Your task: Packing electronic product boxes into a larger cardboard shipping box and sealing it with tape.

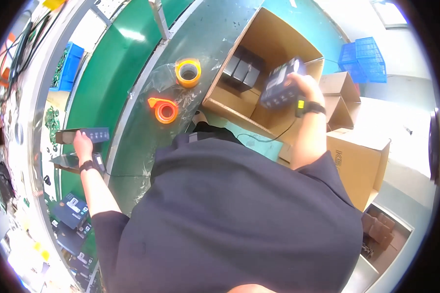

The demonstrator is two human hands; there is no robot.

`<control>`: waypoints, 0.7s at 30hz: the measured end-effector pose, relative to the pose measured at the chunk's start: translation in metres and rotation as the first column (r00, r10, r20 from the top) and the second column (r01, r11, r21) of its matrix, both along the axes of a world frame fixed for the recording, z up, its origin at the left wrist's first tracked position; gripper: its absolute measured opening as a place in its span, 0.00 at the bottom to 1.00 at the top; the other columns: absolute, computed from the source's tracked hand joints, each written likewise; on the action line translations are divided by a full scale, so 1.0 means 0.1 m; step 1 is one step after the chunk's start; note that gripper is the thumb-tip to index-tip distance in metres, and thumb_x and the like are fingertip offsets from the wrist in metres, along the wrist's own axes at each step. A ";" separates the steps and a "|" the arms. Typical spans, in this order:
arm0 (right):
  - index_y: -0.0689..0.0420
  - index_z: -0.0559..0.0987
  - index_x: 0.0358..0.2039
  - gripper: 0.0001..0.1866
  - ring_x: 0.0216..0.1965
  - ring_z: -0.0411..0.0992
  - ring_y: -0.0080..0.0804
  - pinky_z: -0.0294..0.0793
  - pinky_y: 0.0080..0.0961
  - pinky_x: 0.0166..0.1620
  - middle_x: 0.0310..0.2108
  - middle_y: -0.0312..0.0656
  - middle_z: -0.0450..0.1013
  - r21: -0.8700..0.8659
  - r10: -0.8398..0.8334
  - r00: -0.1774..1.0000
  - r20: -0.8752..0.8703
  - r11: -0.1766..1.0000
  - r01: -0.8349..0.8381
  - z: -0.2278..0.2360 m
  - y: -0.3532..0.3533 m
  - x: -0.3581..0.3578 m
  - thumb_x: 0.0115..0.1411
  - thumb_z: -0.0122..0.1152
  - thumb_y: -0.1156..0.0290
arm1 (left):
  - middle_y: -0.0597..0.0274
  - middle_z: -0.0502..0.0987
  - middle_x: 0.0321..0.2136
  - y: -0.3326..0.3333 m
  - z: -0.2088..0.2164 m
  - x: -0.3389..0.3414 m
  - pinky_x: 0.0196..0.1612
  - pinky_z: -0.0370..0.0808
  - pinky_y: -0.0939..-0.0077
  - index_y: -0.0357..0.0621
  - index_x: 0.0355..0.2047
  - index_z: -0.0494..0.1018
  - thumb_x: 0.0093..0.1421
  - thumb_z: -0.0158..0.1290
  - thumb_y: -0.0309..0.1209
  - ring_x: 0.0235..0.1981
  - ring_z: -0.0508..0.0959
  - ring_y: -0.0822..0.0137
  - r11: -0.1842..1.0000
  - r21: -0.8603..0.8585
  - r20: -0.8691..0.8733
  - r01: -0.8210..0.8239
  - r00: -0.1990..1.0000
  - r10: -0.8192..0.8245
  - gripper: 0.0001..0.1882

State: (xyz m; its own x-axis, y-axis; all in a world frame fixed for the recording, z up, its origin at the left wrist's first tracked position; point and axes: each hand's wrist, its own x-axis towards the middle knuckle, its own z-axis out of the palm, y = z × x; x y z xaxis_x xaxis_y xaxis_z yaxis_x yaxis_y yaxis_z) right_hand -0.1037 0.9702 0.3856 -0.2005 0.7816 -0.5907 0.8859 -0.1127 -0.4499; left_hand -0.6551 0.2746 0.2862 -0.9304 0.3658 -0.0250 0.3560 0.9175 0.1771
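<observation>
My right hand (308,89) is closed on a dark printed box (281,80), tilted over the right part of a large open cardboard carton (237,115). Several dark boxes (244,68) stand in the carton's far left part. Out to the left, my left hand (83,145) grips another dark small box (99,135) above the green conveyor belt (95,110). Close under that hand lies one more dark box (98,161), partly hidden by my wrist.
An orange tape dispenser (165,111) and a roll of yellow tape (188,73) lie on the plastic-covered table. More dark boxes (73,210) lie lower on the belt. Other cartons (357,163) stand right, with blue crates (362,61) beyond. A cable hangs from my right wrist.
</observation>
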 end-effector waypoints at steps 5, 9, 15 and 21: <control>0.60 0.84 0.55 0.36 0.59 0.78 0.46 0.76 0.36 0.62 0.59 0.57 0.78 -0.045 0.025 0.929 0.370 0.999 -0.009 -1.88 0.48 -0.03 0.54 0.68 0.47 | 0.30 0.80 0.40 0.82 0.45 0.86 0.51 0.74 0.43 0.29 0.45 0.75 0.72 0.49 0.32 0.45 0.78 0.28 0.989 0.096 0.087 0.113 0.989 -0.121 0.15; 0.81 0.62 0.65 0.60 0.62 0.75 0.53 0.73 0.37 0.65 0.61 0.65 0.74 0.046 -0.134 0.902 0.411 0.991 0.126 -2.87 0.56 -0.27 0.48 0.78 0.44 | 0.42 0.82 0.30 1.29 0.89 1.66 0.24 0.79 0.60 0.27 0.41 0.77 0.73 0.50 0.30 0.38 0.85 0.54 0.943 -0.009 0.556 -0.333 0.782 0.282 0.14; 0.77 0.60 0.62 0.52 0.62 0.75 0.53 0.73 0.37 0.63 0.59 0.64 0.74 0.022 -0.606 0.795 0.043 0.796 0.605 -3.83 0.62 -0.55 0.51 0.79 0.54 | 0.59 0.81 0.49 1.22 0.86 2.40 0.18 0.78 0.74 0.33 0.56 0.75 0.73 0.51 0.29 0.44 0.84 0.70 0.791 0.183 0.725 -0.584 0.623 0.293 0.16; 0.63 0.39 0.79 0.69 0.79 0.44 0.59 0.43 0.43 0.79 0.79 0.56 0.45 -0.083 -0.552 0.825 -0.123 0.834 0.546 -4.12 0.35 -0.43 0.52 0.78 0.53 | 0.60 0.80 0.38 1.64 0.85 2.70 0.32 0.88 0.70 0.32 0.53 0.76 0.72 0.55 0.30 0.29 0.79 0.71 0.508 0.187 0.844 -0.841 0.402 0.355 0.14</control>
State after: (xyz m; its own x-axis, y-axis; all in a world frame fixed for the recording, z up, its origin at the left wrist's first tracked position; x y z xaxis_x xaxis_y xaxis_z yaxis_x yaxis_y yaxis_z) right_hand -0.1464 1.0055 -0.0261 0.1735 0.7615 -0.6245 0.6027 -0.5836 -0.5442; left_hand -0.3853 0.4382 0.3711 -0.6729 -0.1249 -0.7291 -0.6922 0.4540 0.5610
